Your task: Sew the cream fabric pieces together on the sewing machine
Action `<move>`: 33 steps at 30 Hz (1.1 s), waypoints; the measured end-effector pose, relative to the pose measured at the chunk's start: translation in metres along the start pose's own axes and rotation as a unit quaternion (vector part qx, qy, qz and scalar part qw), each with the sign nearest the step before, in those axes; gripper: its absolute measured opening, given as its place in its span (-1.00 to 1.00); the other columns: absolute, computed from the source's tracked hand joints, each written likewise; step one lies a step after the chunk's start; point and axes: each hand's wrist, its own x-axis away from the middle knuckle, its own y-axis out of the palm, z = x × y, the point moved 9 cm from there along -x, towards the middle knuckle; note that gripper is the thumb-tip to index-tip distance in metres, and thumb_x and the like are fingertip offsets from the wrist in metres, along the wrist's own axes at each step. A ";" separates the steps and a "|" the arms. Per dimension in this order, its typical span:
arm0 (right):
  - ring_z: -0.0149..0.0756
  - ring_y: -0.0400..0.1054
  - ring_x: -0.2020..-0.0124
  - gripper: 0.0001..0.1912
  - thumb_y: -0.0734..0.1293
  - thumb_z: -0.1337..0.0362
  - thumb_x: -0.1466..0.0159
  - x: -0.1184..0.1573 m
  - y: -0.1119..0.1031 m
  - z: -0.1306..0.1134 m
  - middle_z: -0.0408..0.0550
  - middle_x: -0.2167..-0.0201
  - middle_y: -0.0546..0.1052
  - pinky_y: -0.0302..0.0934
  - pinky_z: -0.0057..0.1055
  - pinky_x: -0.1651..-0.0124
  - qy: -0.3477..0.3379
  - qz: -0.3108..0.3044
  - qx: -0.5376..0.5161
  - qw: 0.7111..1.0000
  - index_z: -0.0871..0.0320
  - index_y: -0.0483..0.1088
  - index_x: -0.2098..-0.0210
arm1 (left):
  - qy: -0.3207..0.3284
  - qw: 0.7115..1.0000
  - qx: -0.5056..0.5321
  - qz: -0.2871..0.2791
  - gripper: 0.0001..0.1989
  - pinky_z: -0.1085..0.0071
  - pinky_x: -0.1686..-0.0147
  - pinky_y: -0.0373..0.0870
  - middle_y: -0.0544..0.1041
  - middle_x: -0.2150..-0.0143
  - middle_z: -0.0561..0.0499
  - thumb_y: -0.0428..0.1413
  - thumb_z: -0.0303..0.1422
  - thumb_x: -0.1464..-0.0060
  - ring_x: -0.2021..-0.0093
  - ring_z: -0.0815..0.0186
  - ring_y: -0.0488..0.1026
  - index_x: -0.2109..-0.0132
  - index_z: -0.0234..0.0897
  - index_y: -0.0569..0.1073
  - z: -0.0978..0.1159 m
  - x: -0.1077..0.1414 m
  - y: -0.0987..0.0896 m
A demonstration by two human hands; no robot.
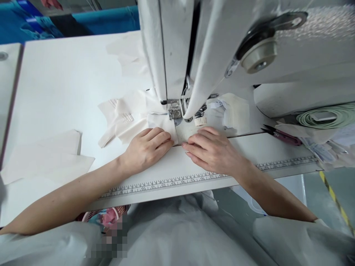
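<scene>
A pale fabric piece (127,116) with small stitched chevron marks lies left of the sewing machine's presser foot (174,113), and its right edge reaches under the foot. My left hand (149,147) is closed on the front edge of this fabric, fingers pressed together. To the right of it, just in front of the needle plate, my right hand (209,149) rests with bent fingers grouped together; whether anything is under its fingertips is hidden. A small gap separates the two hands.
Folded pale fabric (50,155) lies at the left, and more pieces (235,112) sit right of the foot. Dark-red snips (283,136) and a green cord coil (330,116) are at the right. A printed ruler (166,184) runs along the front edge.
</scene>
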 end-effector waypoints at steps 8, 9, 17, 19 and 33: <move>-0.25 0.29 0.24 -0.76 0.21 0.34 -0.37 0.001 0.004 0.002 -0.03 0.27 0.51 0.18 -0.22 0.03 0.000 -0.004 0.010 1.000 0.15 0.48 0.06 | -0.021 0.999 0.026 0.012 -0.88 0.32 0.33 0.39 0.57 0.18 -0.06 0.06 -0.48 -0.27 0.24 0.26 0.46 0.11 -0.27 0.48 -0.005 0.001 0.001; -0.25 0.28 0.24 -0.76 0.21 0.34 -0.37 0.001 0.004 0.001 -0.03 0.27 0.50 0.18 -0.22 0.04 -0.001 -0.003 0.010 1.000 0.15 0.48 0.07 | -0.026 0.999 0.027 0.012 -0.89 0.33 0.33 0.40 0.57 0.19 -0.05 0.06 -0.47 -0.27 0.24 0.26 0.45 0.12 -0.27 0.48 -0.006 0.000 0.001; -0.24 0.25 0.24 -0.75 0.22 0.33 -0.36 -0.002 0.005 -0.001 -0.03 0.29 0.48 0.16 -0.23 0.04 -0.002 -0.005 0.023 1.000 0.14 0.49 0.05 | -0.047 0.997 0.049 0.023 -0.91 0.33 0.32 0.41 0.57 0.22 -0.04 0.07 -0.43 -0.28 0.26 0.28 0.45 0.16 -0.29 0.48 -0.010 -0.002 0.000; -0.24 0.25 0.25 -0.74 0.23 0.32 -0.37 -0.002 0.005 -0.002 -0.03 0.30 0.48 0.16 -0.24 0.05 -0.003 -0.005 0.030 1.000 0.16 0.48 0.03 | -0.051 0.997 0.058 0.026 -0.92 0.34 0.32 0.42 0.57 0.22 -0.04 0.08 -0.43 -0.28 0.26 0.28 0.45 0.18 -0.30 0.48 -0.011 -0.002 0.000; -0.32 0.28 0.29 -0.78 0.20 0.35 -0.37 0.000 -0.001 -0.001 -0.08 0.35 0.46 0.18 -0.27 0.02 -0.013 0.016 -0.028 0.999 0.18 0.47 0.12 | -0.017 1.000 0.018 0.012 -0.90 0.36 0.37 0.41 0.58 0.20 -0.06 0.05 -0.49 -0.27 0.25 0.26 0.46 0.13 -0.33 0.47 -0.003 -0.003 -0.002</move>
